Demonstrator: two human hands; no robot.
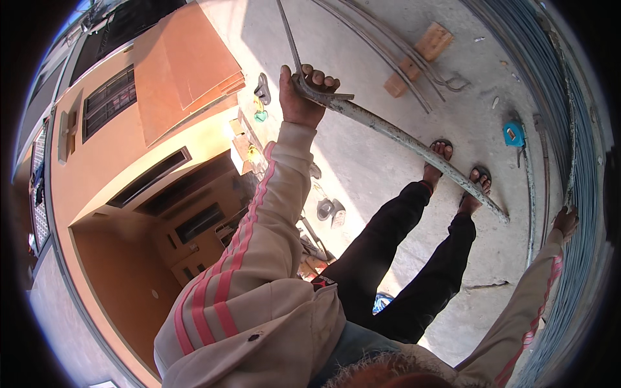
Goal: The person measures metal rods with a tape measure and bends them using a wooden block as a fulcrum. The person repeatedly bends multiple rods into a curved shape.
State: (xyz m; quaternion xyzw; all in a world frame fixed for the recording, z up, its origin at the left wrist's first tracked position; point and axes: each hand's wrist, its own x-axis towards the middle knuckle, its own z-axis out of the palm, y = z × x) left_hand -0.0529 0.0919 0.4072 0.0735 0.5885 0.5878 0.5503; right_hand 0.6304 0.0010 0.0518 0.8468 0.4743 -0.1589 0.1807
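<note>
My left hand (303, 100) is raised at the upper middle, its fingers closed round the top end of a worn, paint-flecked metal pipe (401, 140). The pipe slants down to the right, past my feet. At the gripped end a thin bent steel rod (290, 39) sticks up, and a short end of it lies along the pipe; my fingers hide how the two meet. Far to the right, my right hand (566, 222) is closed on the lower end of a speckled thin pole (572, 129), beside a long bundle of grey steel rods (561, 310).
A blue tape measure (513, 134) lies on the concrete floor (375, 161) near the rod bundle. Several bent bars rest across wooden blocks (433, 41) at the top. Loose sandals (262, 88) lie by the orange building (97, 155) on the left.
</note>
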